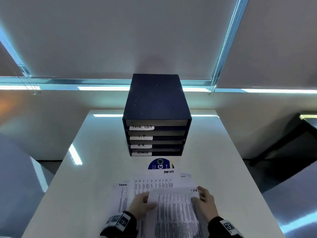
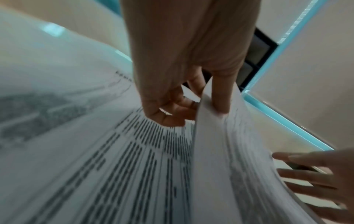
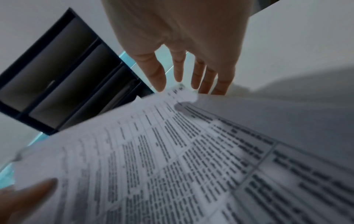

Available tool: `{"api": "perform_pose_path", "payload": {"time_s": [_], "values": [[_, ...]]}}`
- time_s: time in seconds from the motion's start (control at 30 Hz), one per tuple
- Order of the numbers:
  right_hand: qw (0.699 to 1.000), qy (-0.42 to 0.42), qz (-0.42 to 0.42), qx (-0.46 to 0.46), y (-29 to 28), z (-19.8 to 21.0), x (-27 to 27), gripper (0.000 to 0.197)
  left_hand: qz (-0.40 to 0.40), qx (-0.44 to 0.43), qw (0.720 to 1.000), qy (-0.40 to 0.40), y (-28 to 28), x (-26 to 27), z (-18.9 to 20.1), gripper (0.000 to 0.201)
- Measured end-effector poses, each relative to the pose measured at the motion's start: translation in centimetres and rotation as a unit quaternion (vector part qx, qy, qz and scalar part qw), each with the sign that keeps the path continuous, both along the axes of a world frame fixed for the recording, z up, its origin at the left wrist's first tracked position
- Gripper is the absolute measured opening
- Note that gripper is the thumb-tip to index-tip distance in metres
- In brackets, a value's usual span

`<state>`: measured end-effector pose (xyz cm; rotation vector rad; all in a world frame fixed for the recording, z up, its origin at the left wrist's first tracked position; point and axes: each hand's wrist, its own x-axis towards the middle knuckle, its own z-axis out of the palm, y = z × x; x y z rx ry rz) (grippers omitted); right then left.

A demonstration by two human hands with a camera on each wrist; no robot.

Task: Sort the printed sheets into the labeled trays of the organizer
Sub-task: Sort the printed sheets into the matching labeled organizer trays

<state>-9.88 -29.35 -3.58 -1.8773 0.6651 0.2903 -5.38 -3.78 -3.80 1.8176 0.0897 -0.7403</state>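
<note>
A dark blue organizer (image 1: 157, 103) stands at the table's far middle, its four trays labelled TASK LIST (image 1: 142, 127), I.T, H.R. and ADMIN from top to bottom. Printed sheets lie fanned near me: a TASK LIST sheet (image 1: 154, 181) and, at the left, a sheet whose heading is partly covered (image 1: 122, 194). On top is a sheet marked H.R. (image 1: 173, 208), lifted and curved. My left hand (image 1: 146, 200) pinches its left edge between thumb and fingers (image 2: 220, 97). My right hand (image 1: 202, 196) has straight, spread fingers (image 3: 195, 72) at its upper right corner.
A round blue sticker (image 1: 160, 164) lies on the white table (image 1: 96, 152) between the organizer and the sheets. Roller blinds with bead chains (image 1: 223, 48) hang behind the table. A dark piece of furniture (image 1: 291, 143) stands at the right.
</note>
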Motion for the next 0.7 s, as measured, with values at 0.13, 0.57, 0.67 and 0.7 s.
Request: {"api": "perform_pose_path", "payload": {"time_s": [0.13,0.57,0.67,0.7], "values": [[0.996,-0.013,-0.038,0.084,0.0,2.0,-0.6,0.069,0.036,-0.074,0.994,-0.065,0.5,-0.1,3.8,0.039],[0.962,-0.064,0.010,0.264,1.6,1.2,-1.7,0.115,0.263,-0.168,0.949,-0.033,3.3,4.5,10.1,0.033],[0.954,-0.050,0.012,0.296,1.3,0.9,-2.0,0.090,0.256,-0.172,0.951,-0.032,3.5,4.3,10.5,0.030],[0.954,-0.047,0.020,0.295,1.5,1.4,-2.2,0.088,0.259,-0.166,0.951,-0.026,3.6,4.3,10.7,0.030]]}}
